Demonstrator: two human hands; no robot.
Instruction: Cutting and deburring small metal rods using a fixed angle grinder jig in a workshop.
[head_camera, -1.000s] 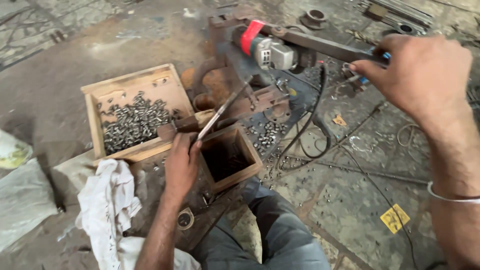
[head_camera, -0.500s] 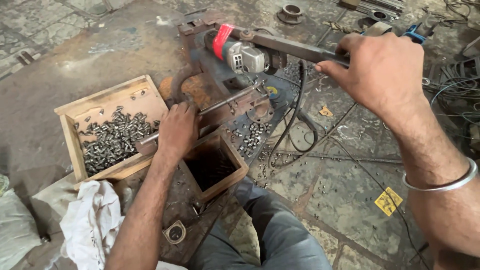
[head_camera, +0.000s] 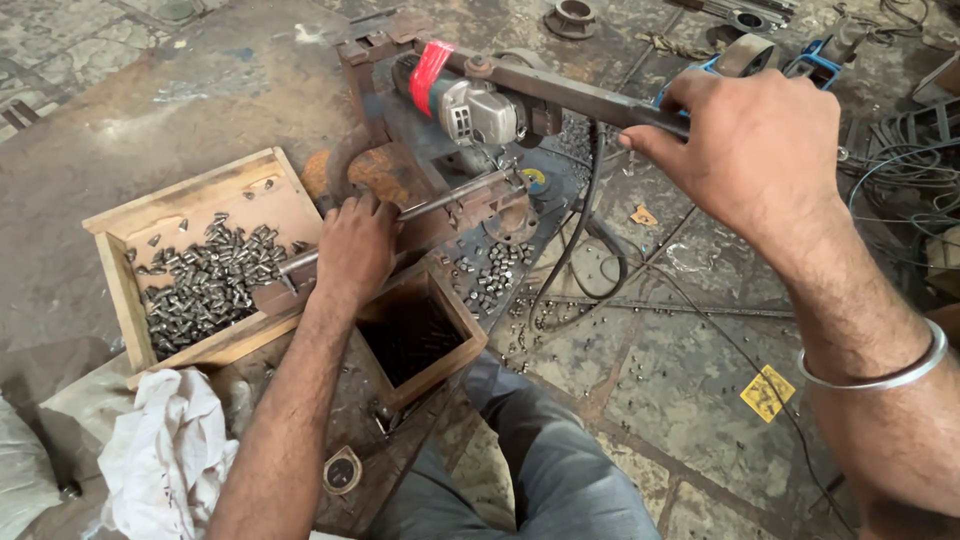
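2 hands are at work on a cutting rig set low on the stone floor (head_camera: 680, 400). The left hand (head_camera: 352, 250) is closed over a thin metal rod (head_camera: 455, 198), pressing it down against the rusty steel frame (head_camera: 480, 215); the rod runs from under the palm up and to the right, toward the grinder's blade area. The right hand (head_camera: 760, 150) grips the long steel lever arm (head_camera: 570, 92) at its near end, fingers wrapped around it. On that arm, further back, sits a grey angle grinder (head_camera: 480, 112) with a band of red tape (head_camera: 430, 65).

Left of the left hand stands a shallow wooden box (head_camera: 255, 192) heaped with short cut metal pieces (head_camera: 205, 285). Just below the hand is 1 smaller, deeper wooden box (head_camera: 465, 335), dark inside. A white cloth (head_camera: 165, 455) lies bunched at the lower left.
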